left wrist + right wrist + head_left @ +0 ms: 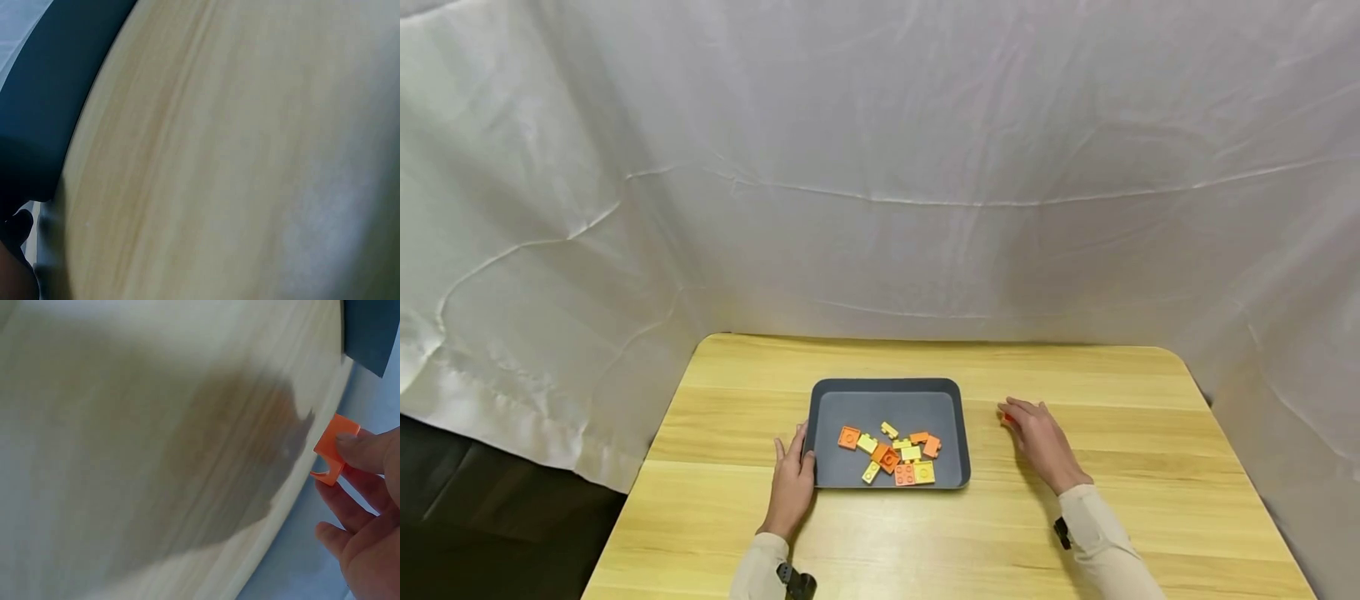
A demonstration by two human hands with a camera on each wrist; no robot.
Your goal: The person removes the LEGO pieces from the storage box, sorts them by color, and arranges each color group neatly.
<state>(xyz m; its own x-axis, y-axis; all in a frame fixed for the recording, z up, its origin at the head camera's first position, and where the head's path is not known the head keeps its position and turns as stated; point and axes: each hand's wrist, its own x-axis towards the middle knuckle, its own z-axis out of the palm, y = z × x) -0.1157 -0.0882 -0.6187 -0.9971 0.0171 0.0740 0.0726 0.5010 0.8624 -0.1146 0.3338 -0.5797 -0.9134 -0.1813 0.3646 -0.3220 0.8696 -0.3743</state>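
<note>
My right hand point(1043, 440) is over the table to the right of the tray, pinching a small orange building brick point(336, 439) between thumb and fingertips. In the right wrist view the brick has a flat face and a curved hook-like end; in the head view the fingers cover most of it. At the left side of the dark grey tray point(887, 386), my left hand point(792, 483) rests with fingers extended, thumb and a fingertip at the rim. Several yellow bricks point(911, 453) and orange bricks point(849, 437) lie loosely in the tray's near half, some studs up, some hollow side up.
The tray stands on a light wooden table point(1037, 542) with rounded far corners. Pale cloth point(925, 208) hangs behind the table and along its sides. A dark area point(490, 517) shows at the lower left beyond the table.
</note>
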